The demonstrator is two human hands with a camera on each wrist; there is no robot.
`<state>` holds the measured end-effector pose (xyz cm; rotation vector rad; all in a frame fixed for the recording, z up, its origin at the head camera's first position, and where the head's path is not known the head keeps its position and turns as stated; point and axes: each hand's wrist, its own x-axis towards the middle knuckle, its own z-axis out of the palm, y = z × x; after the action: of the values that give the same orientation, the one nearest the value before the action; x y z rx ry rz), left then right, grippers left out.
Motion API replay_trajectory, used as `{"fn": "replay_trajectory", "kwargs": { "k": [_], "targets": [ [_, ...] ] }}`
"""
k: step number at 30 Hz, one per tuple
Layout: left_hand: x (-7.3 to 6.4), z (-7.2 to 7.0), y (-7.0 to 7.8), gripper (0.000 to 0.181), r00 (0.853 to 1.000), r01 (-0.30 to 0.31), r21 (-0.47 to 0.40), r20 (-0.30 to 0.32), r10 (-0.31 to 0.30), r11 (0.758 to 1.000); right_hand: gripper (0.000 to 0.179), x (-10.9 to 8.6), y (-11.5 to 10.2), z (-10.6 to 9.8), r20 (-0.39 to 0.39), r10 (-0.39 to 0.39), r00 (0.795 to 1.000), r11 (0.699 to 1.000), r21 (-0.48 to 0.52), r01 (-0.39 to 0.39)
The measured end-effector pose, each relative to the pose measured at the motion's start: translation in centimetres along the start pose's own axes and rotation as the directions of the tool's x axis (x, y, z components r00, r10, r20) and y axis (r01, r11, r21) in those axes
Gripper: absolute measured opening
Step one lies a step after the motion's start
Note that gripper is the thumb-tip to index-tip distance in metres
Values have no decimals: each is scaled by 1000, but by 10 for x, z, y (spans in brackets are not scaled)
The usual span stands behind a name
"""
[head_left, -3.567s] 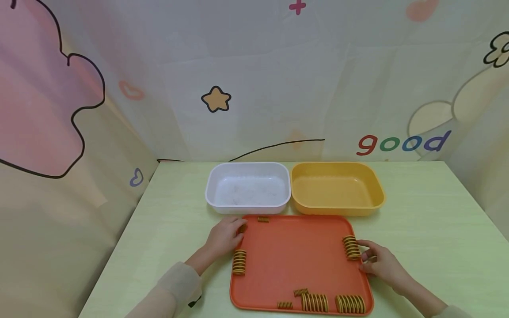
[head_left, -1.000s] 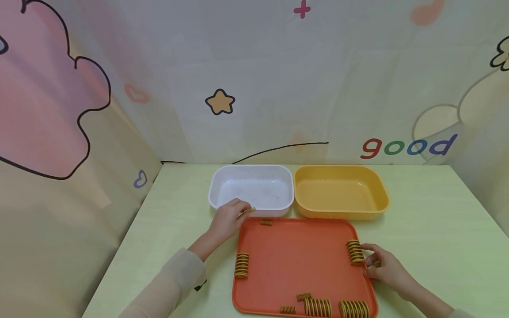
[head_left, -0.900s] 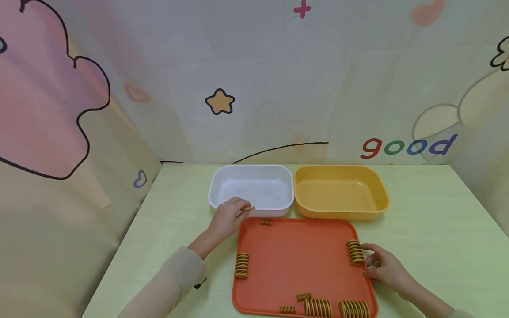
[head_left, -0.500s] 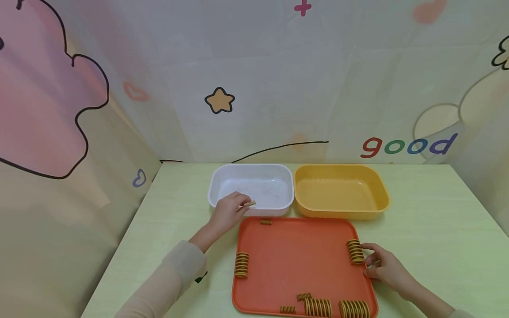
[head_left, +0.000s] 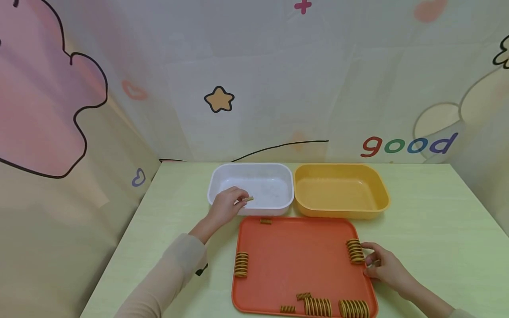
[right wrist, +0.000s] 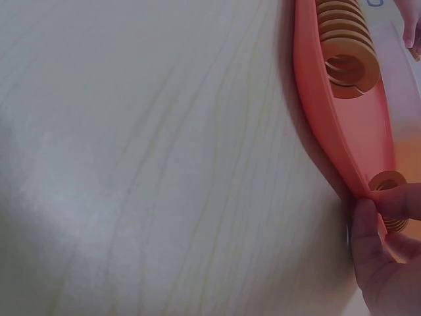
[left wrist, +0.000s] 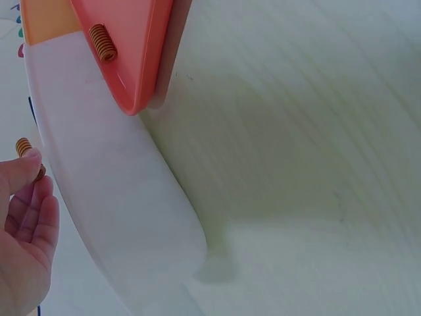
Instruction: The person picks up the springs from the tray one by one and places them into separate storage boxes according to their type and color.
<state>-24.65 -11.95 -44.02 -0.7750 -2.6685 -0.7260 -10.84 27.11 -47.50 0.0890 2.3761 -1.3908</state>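
My left hand (head_left: 226, 206) pinches a small gold-brown coil spring (head_left: 248, 198) between thumb and fingers, above the front part of the white bin (head_left: 274, 210). In the left wrist view the same spring (left wrist: 25, 146) sticks out past the fingertips. With its thumb and fingers, my right hand (head_left: 385, 267) grips the right rim of the orange tray (head_left: 298, 260), beside a large coil spring (head_left: 355, 251). In the right wrist view, the thumb (right wrist: 365, 230) lies on the outer side of that rim.
A yellow bin (head_left: 342, 213) stands right of the white one, behind the tray. Other large springs lie at the tray's left edge (head_left: 241, 265) and front edge (head_left: 354, 308). Small springs lie near the front (head_left: 287, 309) and at the back edge (head_left: 266, 221).
From the tray's back left corner, my left hand has lifted a small spring and carried it up and back over the white bin. The right hand stays at the tray's rim.
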Motion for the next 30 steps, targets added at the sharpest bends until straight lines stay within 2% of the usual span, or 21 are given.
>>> {"fn": "replay_trajectory", "kwargs": {
  "k": [7,19,26,30],
  "targets": [
    [4,0,-3,13,998,28,-7,48,-27,1000,61,0,0,0,5,7,1000,1000,12,-8],
    [13,-2,-4,12,990,40,12,134,-42,999,62,1,1,0,0,-10,1000,1000,8,10],
    [18,-1,-4,10,990,31,-5,139,-30,999,62,1,0,0,0,-6,1000,1000,0,6],
    [22,1,-4,9,988,47,-17,151,-43,999,62,0,0,-1,2,-5,1000,1000,-4,5]
  ]
}}
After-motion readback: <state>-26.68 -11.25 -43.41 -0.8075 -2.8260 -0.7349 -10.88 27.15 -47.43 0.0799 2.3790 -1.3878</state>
